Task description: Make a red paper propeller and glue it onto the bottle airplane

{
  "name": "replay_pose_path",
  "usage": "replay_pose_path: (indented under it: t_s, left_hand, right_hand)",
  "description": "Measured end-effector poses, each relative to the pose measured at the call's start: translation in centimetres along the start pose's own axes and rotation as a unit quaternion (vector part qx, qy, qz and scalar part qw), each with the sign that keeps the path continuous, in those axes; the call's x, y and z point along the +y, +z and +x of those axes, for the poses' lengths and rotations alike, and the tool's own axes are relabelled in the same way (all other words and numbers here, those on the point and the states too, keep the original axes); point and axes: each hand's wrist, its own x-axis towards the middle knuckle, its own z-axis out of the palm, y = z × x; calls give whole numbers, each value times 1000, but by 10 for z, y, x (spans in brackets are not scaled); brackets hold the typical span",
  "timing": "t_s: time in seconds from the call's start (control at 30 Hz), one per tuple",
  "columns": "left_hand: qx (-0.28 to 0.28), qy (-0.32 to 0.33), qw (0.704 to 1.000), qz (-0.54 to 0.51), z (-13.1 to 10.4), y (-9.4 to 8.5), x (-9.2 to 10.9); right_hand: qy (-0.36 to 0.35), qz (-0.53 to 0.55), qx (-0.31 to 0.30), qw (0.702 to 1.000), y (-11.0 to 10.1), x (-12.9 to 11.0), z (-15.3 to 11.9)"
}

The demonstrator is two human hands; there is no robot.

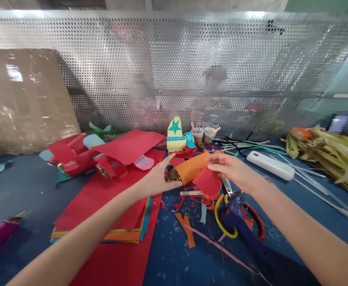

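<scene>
Orange paper point(191, 167) is wrapped around what looks like a small bottle, whose dark, shiny end point(174, 175) sticks out at the left. My left hand point(156, 178) grips that end, thumb below and index finger above. At the other end, my right hand point(229, 167) has its fingers closed on the wrapped bottle. A curved piece of red paper point(208, 182) hangs from it under my right fingers. Scissors point(236, 210) with yellow and red handle loops lie below my right hand, partly wrapped in dark blue.
Stacked coloured paper point(102, 214) and red-wrapped pieces point(75, 157) lie left. Paper scraps point(187, 230) litter the middle. A yellow decorated piece point(175, 135) stands behind. Right are a white glue gun point(270, 165) and dried husks point(340, 159). A perforated metal panel point(174, 51) rises behind, cardboard point(25, 99) leaning on it.
</scene>
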Motion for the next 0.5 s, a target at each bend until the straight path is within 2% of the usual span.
replay_pose_path:
  t_s: [0.13,0.27,0.33,0.43,0.5]
  left_hand:
    - [12,42,998,49,-2,-5,4]
    - [0,47,998,30,0,-1,-1]
    - [3,53,998,25,1,3,-4]
    - [5,59,998,30,2,9,-6]
    - [9,70,997,33,0,13,-4]
  right_hand:
    - [44,9,-111,993,6,-6,-14]
    - [58,-16,-181,982,25,7,-34]
    - [36,-61,-172,983,34,17,-45]
    - [-40,-168,-102,980,37,29,-61]
    - [-133,-280,-34,950,29,32,-73]
